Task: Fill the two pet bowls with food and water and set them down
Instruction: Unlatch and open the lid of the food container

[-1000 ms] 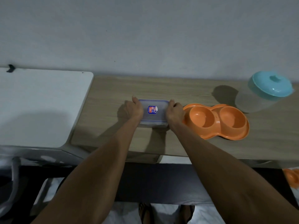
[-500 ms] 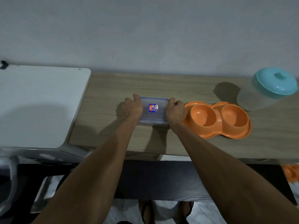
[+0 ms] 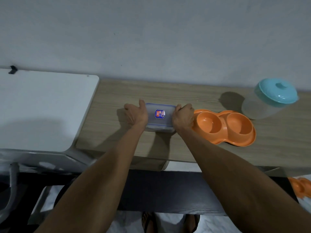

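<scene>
A clear lidded food container with a blue and red sticker sits on the wooden table. My left hand grips its left end and my right hand grips its right end. Just to the right lies an orange double pet bowl, both wells empty, touching my right hand's knuckles. A translucent jug with a teal lid stands at the back right; its contents cannot be made out.
A white surface adjoins the table on the left. A wall runs close behind the table. Another orange object shows at the lower right edge, below table level. My sandalled feet stand on the floor.
Both hands stay clamped on the container's ends; my right thumb has curled a little over the lid's edge. The camera has shifted slightly. Nothing else has moved.
</scene>
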Demonstrator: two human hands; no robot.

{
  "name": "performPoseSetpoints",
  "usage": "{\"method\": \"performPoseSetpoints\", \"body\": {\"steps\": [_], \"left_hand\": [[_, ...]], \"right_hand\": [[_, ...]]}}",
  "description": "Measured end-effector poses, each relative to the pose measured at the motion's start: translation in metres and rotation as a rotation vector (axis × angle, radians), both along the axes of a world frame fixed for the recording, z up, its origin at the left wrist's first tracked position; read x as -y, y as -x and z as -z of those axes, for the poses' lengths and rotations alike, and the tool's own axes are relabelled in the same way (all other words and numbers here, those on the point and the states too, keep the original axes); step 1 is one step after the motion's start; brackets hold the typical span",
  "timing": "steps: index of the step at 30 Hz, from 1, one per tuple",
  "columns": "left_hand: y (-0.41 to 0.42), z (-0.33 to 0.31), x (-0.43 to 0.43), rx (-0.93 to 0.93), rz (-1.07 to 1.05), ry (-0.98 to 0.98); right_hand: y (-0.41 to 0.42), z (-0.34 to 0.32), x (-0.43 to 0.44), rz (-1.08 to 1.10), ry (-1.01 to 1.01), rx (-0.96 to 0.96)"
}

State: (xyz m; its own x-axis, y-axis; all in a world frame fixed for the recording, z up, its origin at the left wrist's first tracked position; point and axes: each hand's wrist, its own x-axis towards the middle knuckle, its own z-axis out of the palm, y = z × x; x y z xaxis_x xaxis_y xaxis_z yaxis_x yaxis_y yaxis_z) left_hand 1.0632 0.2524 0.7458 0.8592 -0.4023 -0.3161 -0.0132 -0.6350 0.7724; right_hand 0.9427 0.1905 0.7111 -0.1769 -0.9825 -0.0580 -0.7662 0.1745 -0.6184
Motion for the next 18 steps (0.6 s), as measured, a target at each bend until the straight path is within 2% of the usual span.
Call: {"method": "performPoseSetpoints", "body": {"steps": [3, 6, 10, 15, 18], "left_hand": [[0.000, 0.007, -0.010, -0.051, -0.099, 0.132], [0.013, 0.020, -0.028, -0.210, -0.126, 0.148], [0.040, 0.040, -0.036, -0.542, -0.125, 0.246], [0.051, 0.052, -0.027, -0.722, -0.166, 0.333], [0.052, 0.055, -0.024, -0.810, -0.209, 0.391]], "right_hand": [[-0.004, -0.005, 0.005, -0.124, 0.178, -0.266], [-0.017, -0.017, 0.017, -0.338, 0.208, -0.280], [-0.042, -0.018, 0.034, -0.611, -0.029, -0.257], [-0.056, -0.020, 0.046, -0.705, -0.327, -0.309], [-0.060, -0.020, 0.052, -0.739, -0.397, -0.338]]}}
